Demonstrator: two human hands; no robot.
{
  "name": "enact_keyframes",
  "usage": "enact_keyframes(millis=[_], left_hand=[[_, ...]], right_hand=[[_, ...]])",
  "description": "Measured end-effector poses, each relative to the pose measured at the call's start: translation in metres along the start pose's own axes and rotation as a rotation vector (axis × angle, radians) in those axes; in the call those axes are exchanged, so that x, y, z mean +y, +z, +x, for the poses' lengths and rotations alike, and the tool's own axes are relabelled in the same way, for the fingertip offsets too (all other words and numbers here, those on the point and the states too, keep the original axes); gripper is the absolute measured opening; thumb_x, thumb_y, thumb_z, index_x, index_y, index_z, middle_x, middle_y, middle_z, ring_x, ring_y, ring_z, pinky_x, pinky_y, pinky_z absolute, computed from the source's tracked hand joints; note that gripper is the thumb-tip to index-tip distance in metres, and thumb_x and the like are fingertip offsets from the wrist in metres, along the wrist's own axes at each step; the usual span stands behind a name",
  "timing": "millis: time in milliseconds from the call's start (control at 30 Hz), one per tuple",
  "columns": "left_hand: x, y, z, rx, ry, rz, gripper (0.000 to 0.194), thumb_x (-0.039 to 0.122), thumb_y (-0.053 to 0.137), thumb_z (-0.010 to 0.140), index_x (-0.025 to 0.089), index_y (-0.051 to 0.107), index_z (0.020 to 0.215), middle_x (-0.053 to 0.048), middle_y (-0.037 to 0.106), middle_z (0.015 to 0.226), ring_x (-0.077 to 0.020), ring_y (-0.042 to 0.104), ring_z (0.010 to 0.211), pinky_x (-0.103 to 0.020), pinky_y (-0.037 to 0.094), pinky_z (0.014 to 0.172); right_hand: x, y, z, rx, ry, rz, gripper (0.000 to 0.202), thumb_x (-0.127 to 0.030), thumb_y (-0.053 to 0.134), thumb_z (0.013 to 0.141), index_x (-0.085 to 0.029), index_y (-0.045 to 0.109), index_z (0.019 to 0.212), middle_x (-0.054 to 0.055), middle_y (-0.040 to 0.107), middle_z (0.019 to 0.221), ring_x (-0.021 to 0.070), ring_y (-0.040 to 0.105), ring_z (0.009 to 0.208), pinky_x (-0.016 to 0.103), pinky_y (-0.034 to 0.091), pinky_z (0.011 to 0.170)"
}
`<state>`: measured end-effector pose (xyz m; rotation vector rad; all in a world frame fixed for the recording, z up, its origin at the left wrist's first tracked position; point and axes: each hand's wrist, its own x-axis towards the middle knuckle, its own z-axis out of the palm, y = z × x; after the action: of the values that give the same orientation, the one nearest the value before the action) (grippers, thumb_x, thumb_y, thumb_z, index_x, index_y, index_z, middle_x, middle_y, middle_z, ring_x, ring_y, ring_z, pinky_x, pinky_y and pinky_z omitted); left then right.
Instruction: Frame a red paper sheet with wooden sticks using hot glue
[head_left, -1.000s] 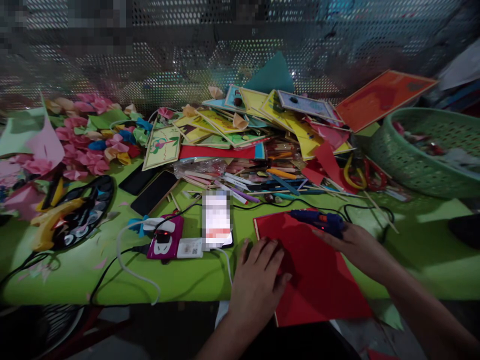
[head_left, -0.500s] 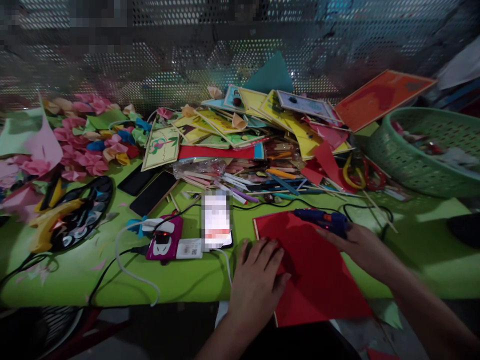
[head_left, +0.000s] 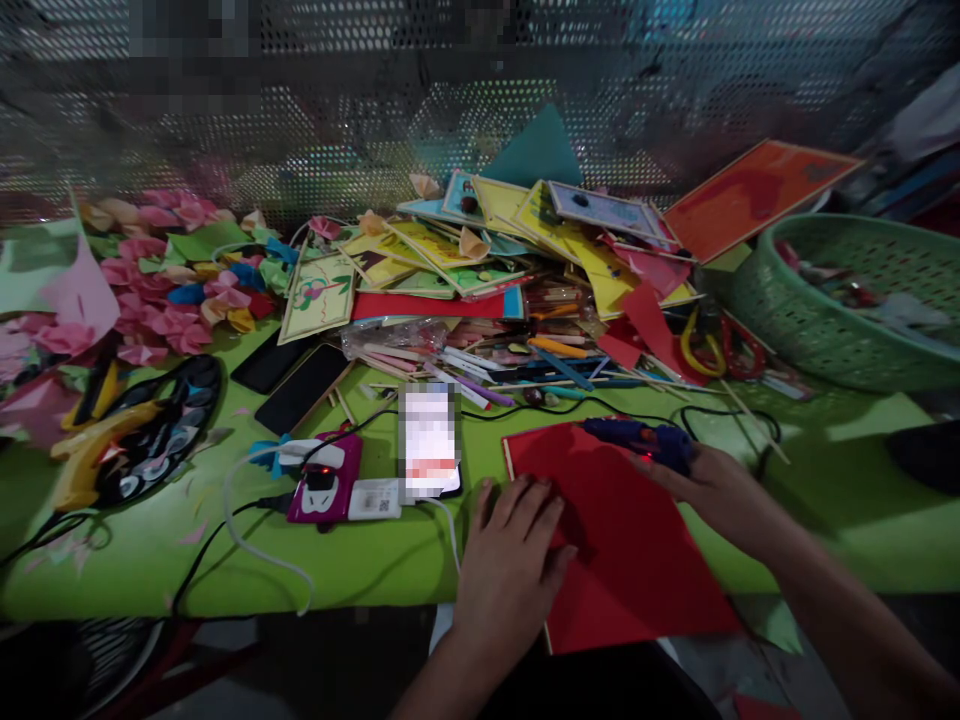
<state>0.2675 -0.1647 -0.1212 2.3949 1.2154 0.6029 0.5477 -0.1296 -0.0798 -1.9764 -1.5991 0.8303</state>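
A sheet of red card lies at the table's front edge and overhangs it, with a pale thin stick along its left side. My left hand rests flat on the card's left part, fingers spread. In my right hand is a blue hot glue gun, a small red light glowing on its side. Its nozzle points left, over the card's far edge; whether it touches the card I cannot tell. My right fingers wrap around the handle, which they mostly hide.
Left of the card are a lit phone, a purple power strip with cables, and a yellow glue gun. Behind lie pens, framed cards and paper flowers. Scissors lie beside a green basket at right.
The whole view has shifted slightly left. Both hands, the red card and the glue gun keep nearly the same places relative to each other.
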Motion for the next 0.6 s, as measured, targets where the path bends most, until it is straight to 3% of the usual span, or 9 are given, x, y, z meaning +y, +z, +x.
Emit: enact_keyframes(millis=[167, 367, 600], left_hand=[[-0.001, 0.0015, -0.0015, -0.006, -0.006, -0.003, 0.04, 0.04, 0.057, 0.105, 0.027, 0.059, 0.143, -0.003, 0.061, 0.153, -0.0264, 0.051, 0.144, -0.06, 0.034, 0.125], [-0.0007, 0.0011, -0.0007, 0.007, -0.008, -0.002, 0.039, 0.039, 0.059, 0.104, 0.026, 0.06, 0.141, -0.003, 0.062, 0.152, -0.0251, 0.052, 0.143, -0.059, 0.035, 0.125], [0.0005, -0.0009, -0.0006, -0.001, -0.007, 0.003, 0.04, 0.04, 0.057, 0.105, 0.026, 0.059, 0.143, -0.003, 0.061, 0.152, -0.0254, 0.051, 0.144, -0.058, 0.034, 0.126]], right_hand=[[0.0061, -0.0017, 0.0017, -0.053, -0.009, -0.05, 0.051, -0.067, 0.063, 0.082, -0.02, 0.08, 0.089, 0.004, 0.076, 0.073, 0.0271, 0.068, 0.069, 0.033, 0.053, 0.061], [0.0015, 0.0016, 0.0021, -0.085, -0.008, -0.036, 0.053, -0.063, 0.063, 0.085, -0.018, 0.081, 0.107, 0.009, 0.081, 0.09, 0.0327, 0.073, 0.084, 0.04, 0.057, 0.077], [0.0031, -0.0064, -0.0015, -0.085, 0.035, -0.061, 0.057, -0.068, 0.062, 0.085, -0.017, 0.08, 0.103, 0.009, 0.079, 0.084, 0.0331, 0.072, 0.082, 0.037, 0.056, 0.069]])
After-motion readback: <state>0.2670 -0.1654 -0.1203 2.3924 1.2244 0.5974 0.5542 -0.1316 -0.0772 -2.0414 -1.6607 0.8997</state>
